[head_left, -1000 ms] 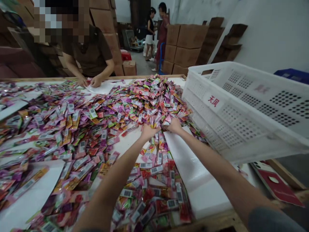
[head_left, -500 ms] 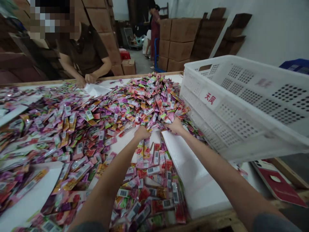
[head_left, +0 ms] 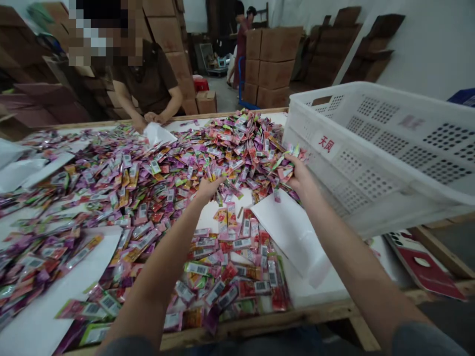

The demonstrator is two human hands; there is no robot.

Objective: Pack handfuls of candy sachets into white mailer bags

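Small pink, purple and green sachets (head_left: 237, 143) lie heaped across the white table, highest near its far edge. My left hand (head_left: 211, 188) is at the near side of the heap, its thumb stretched out to the right and sachets against its fingers. To the right, my right hand (head_left: 297, 173) is closed on several sachets beside the crate. A white plastic bag (head_left: 287, 227) lies flat below my right hand, with a small sachet on its upper part. Between my forearms, more sachets (head_left: 226, 262) are spread toward the table's near edge.
A large white perforated crate (head_left: 341, 168) stands tilted at the right. Across the table, a person (head_left: 148, 84) handles a white bag (head_left: 159, 134). A red board (head_left: 426, 272) lies at the right edge. Cardboard boxes (head_left: 276, 62) and another person are behind.
My right hand has moved right and up with sachets in it. My left hand has shifted slightly left and up, its thumb now extended. The white bag has shifted and its near end is raised.
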